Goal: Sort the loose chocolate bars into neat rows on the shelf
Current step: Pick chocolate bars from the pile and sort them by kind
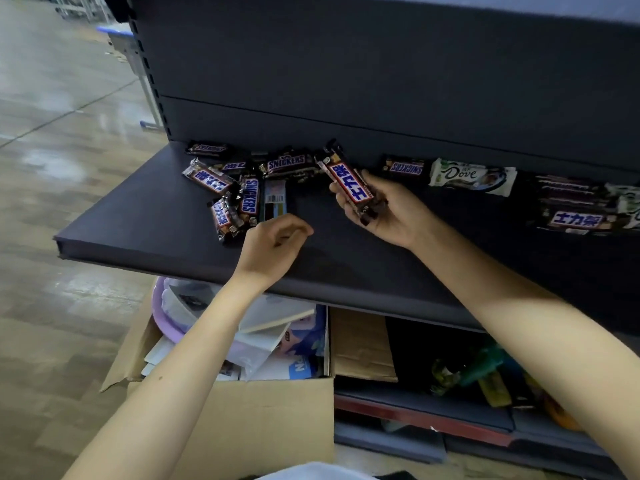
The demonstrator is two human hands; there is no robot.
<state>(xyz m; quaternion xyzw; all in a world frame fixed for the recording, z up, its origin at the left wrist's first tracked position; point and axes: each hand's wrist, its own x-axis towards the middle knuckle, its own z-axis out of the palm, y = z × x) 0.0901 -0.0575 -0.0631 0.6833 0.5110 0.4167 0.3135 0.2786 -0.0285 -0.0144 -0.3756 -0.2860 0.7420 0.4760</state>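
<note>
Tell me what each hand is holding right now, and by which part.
Right hand grips a Snickers bar around its lower end; left hand, fingers curled, appears to hold nothing.

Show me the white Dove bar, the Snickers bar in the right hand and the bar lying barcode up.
white Dove bar (460, 174): head view, on the logo.
held Snickers bar (348, 181): head view, on its blue lettering.
barcode-up bar (276, 198): head view, on the barcode.
</note>
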